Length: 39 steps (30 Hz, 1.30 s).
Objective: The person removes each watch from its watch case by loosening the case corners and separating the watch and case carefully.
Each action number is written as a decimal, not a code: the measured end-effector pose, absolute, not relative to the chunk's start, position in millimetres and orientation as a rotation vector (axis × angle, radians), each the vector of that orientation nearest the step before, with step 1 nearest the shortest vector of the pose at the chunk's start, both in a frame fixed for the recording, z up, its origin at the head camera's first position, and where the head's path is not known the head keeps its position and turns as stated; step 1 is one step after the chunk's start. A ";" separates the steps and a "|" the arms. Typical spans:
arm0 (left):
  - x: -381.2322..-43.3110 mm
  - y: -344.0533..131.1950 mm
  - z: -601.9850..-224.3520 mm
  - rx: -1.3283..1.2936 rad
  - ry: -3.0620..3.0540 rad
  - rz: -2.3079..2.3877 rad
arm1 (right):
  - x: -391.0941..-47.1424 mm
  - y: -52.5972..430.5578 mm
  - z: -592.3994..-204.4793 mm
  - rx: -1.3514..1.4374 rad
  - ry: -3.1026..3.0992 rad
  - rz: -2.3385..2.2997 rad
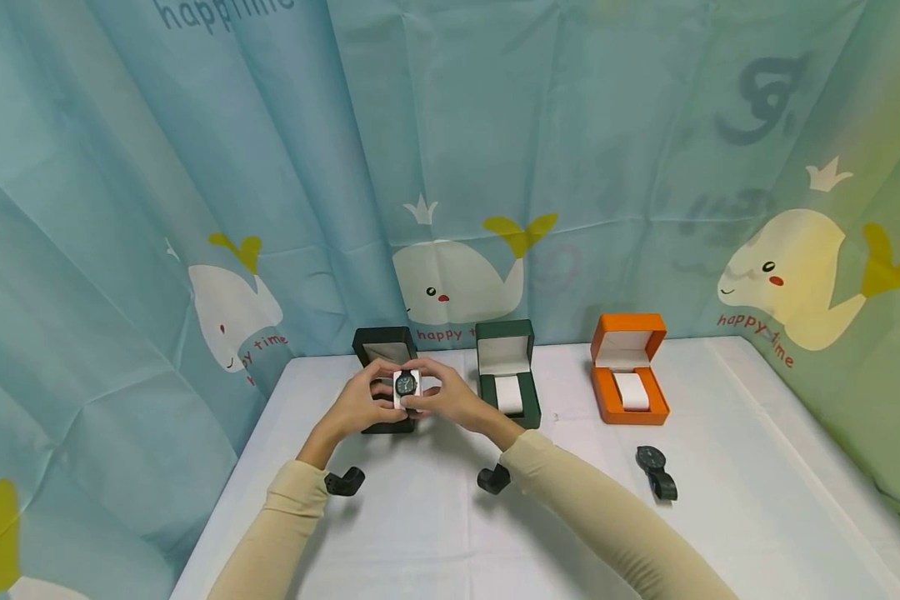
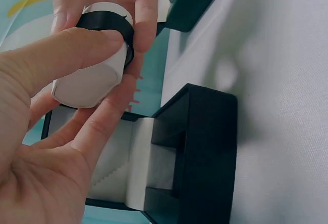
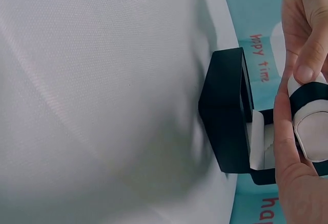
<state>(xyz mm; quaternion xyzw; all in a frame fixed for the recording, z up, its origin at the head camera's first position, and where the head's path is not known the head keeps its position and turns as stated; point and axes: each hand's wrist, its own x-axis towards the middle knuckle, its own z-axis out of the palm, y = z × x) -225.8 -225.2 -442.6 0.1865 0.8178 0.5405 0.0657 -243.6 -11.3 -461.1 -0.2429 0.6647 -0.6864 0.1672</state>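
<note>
A black-strapped wristwatch [image 1: 405, 383] is wrapped round a white watch cushion [image 2: 87, 85], dial facing the person. My left hand [image 1: 360, 404] grips the cushion from the left, its thumb lying across strap and cushion in the left wrist view. From the other side my right hand [image 1: 450, 396] holds the same cushion and strap between thumb and fingers. Both hands are raised in front of an open black watch box [image 1: 385, 335], whose compartment [image 2: 164, 165] shows bare in the left wrist view. The hands hide part of that box in the head view.
An open green watch box [image 1: 528, 392] with a white cushion stands right of the hands. Farther right is an open orange watch box [image 1: 603, 400], also with a cushion. Another black watch [image 1: 656, 472] lies on the white table [image 1: 420, 533]. A whale-print curtain [image 1: 607, 167] hangs behind.
</note>
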 end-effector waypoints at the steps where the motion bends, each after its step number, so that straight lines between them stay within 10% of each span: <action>1: -225.9 -225.3 -442.8 0.564 2.468 1.630 | -243.5 -11.1 -460.8 -0.686 1.889 -1.960; 39: -225.0 -231.3 -448.7 0.569 2.286 1.820 | -245.2 -4.8 -460.0 -0.632 1.850 -1.972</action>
